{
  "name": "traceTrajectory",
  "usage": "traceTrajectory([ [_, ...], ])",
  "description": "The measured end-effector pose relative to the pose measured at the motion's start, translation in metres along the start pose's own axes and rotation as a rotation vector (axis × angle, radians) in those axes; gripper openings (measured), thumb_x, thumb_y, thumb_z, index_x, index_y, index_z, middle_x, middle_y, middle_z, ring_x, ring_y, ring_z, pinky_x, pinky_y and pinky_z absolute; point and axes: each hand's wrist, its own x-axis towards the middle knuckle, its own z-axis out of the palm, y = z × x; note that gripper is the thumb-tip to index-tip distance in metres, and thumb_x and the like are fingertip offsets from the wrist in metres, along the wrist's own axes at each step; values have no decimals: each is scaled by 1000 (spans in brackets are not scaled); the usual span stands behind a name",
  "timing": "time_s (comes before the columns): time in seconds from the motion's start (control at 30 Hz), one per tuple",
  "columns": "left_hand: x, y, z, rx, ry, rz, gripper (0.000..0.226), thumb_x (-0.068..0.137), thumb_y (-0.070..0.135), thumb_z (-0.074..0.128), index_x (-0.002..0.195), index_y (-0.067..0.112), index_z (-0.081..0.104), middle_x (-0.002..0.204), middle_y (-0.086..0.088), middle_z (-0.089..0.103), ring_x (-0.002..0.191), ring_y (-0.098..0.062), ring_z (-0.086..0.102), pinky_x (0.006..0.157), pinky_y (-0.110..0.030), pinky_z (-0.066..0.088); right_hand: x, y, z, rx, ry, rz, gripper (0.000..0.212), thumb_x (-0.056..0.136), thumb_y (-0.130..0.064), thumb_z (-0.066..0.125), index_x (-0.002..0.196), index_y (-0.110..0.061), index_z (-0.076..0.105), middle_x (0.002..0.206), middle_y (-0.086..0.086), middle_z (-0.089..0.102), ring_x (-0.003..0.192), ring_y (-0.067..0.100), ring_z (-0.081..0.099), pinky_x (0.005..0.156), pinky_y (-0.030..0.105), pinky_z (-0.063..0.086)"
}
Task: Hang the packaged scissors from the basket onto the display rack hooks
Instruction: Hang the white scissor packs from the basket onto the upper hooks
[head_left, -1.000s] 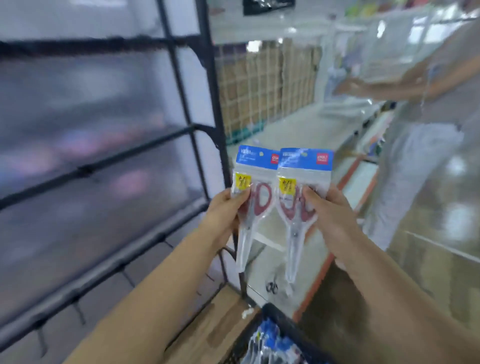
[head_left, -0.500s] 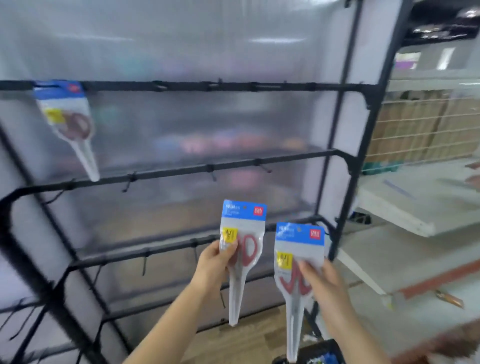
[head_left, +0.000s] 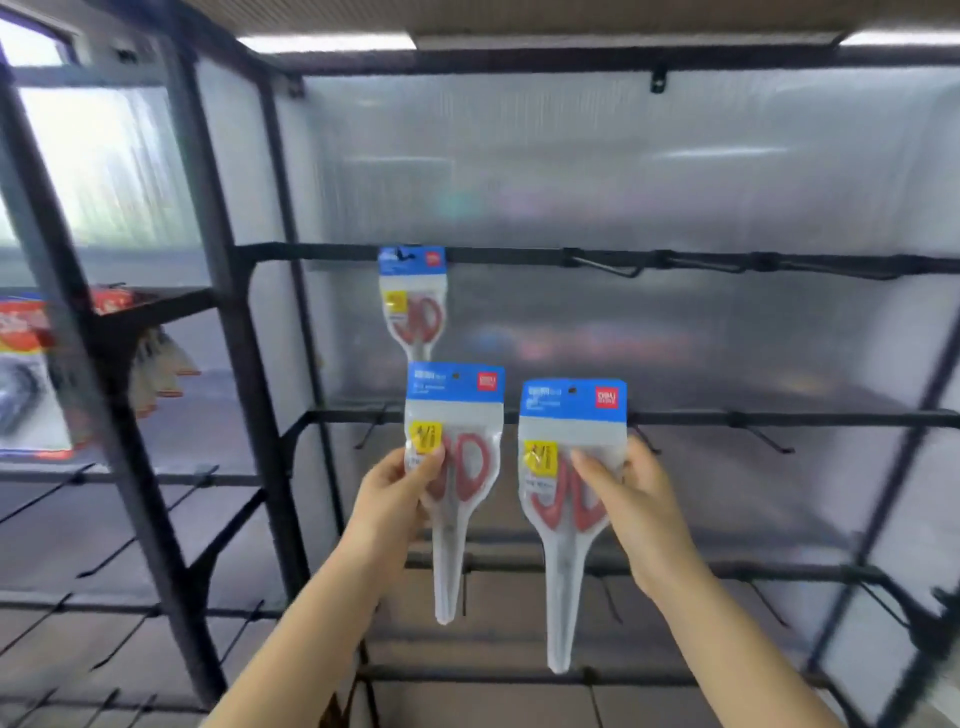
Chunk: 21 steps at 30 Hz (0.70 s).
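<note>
Two packs of red-handled scissors with blue header cards are held up in front of the black display rack (head_left: 779, 418). My left hand (head_left: 400, 493) grips one scissors pack (head_left: 457, 452) by its left side. My right hand (head_left: 634, 509) grips the other scissors pack (head_left: 566, 467) from the right. Both packs hang blade-down, level with the second rail. A third scissors pack (head_left: 413, 301) hangs from a hook on the upper rail, directly above the left one. Bare hooks (head_left: 608, 266) stick out to its right. The basket is out of view.
The rack has several black rails with hooks (head_left: 763, 439) and a translucent plastic back panel (head_left: 623, 171). A neighbouring rack section on the left carries red and white packaged goods (head_left: 31, 374). A wood-look floor (head_left: 519, 701) shows at the bottom.
The view has swung up and left onto the rack, so the hung pack now sits centre. Both hands have lifted their packs higher and closer to the rails.
</note>
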Motion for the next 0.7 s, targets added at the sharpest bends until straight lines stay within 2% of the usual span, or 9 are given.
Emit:
traceTrajectory([
  [0.13,25,33,-40,-33,37,83,15,86,23,60,92,10,65,78,-1,72,70,-14,67,63,-27,52,32,-20,59,23,-69,-97,14,89,-17,62,99,-26,59,89,-13,68,78,-7,64,59,9,48],
  [0.2,33,43,-59,-29,47,92,23,83,27,61,96,9,65,83,-4,72,76,-16,68,69,-30,51,43,-24,83,32,-89,-141,15,89,-15,61,98,-26,58,90,-13,67,77,-10,63,58,7,46],
  [0.3,43,50,-83,-13,49,86,25,89,25,58,105,7,64,91,-7,72,84,-20,68,72,-32,52,59,-26,114,42,-87,-177,18,89,-15,61,100,-27,55,94,-14,65,79,-13,61,59,5,46],
  [0.5,63,57,-106,-48,65,104,15,93,19,53,98,10,64,76,1,72,70,-10,68,67,-26,50,88,-31,153,84,-16,-231,16,92,-14,58,107,-15,57,93,-13,63,74,-16,59,58,3,44],
  [0.63,77,63,-109,-72,66,108,17,92,20,54,99,9,65,80,-2,72,73,-13,68,69,-27,53,107,-37,167,75,12,-272,3,93,-20,56,92,-22,58,87,-14,64,72,-14,61,59,5,46],
  [0.7,84,65,-109,-79,67,120,16,92,20,53,97,10,64,78,-1,71,72,-12,68,67,-26,53,117,-39,172,58,41,-296,7,92,-25,57,85,-26,57,84,-15,65,72,-11,62,60,8,48],
])
